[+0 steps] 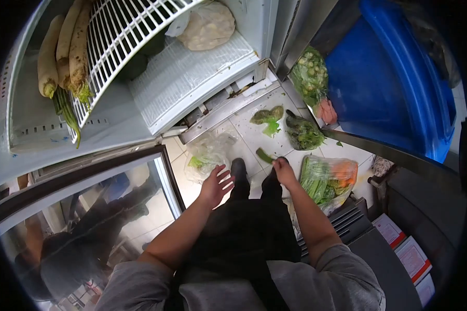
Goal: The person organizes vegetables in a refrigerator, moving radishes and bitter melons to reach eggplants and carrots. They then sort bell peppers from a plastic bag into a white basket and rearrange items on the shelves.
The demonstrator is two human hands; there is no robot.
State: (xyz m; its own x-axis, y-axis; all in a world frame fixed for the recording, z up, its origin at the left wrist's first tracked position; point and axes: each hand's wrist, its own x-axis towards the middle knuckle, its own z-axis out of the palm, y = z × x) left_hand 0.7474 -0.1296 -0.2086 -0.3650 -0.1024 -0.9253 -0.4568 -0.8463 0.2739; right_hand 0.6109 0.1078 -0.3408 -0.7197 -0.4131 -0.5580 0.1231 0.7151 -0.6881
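My right hand (283,171) is closed on one end of a short green vegetable piece (265,156), held over the tiled floor. My left hand (217,185) has its fingers spread and holds nothing; it is nearest to a clear plastic bag (211,150) with some pale green leaves inside, on the floor. Beyond my right hand lie a dark green leafy bunch (302,132) and a bright green bag with dark contents (269,118). To the right sits a clear bag of green vegetables and carrots (328,179).
An open fridge holds long white radishes (48,57) on a wire rack (122,44) and a bag of pale items (207,26) lower down. Its glass door (88,207) stands open at left. A blue bin (389,88) and bagged greens (310,78) are at right.
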